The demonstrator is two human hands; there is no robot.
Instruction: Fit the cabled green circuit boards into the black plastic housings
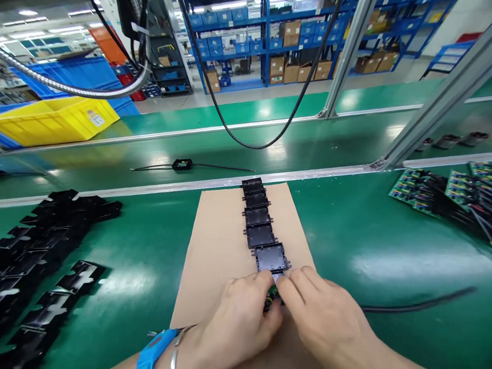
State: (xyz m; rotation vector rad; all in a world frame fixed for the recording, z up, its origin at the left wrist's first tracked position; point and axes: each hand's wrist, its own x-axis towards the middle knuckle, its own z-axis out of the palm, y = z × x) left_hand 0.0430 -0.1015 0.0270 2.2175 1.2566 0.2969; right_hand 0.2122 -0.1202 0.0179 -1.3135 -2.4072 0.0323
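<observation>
My left hand [244, 309] and my right hand [322, 307] meet at the near end of a row of black plastic housings [260, 235]. Between their fingertips shows a small green circuit board [271, 299] with yellow wire, mostly covered by the fingers. My left thumb and fingers pinch the board from the left. The right fingers are closed against its right side, beside the nearest housing. A black cable [420, 305] extends right from behind my right hand, and thin wire ends [153, 333] show by my left wrist. The row lies on a cardboard sheet [215, 232].
Black plastic covers [43, 252] are piled on the left of the green table. Wired circuit boards [423, 192] lie at the right. A wired black module [182, 164] rests beyond the metal rail. A yellow bin [57, 119] stands back left; a black cable loop [256, 147] hangs ahead.
</observation>
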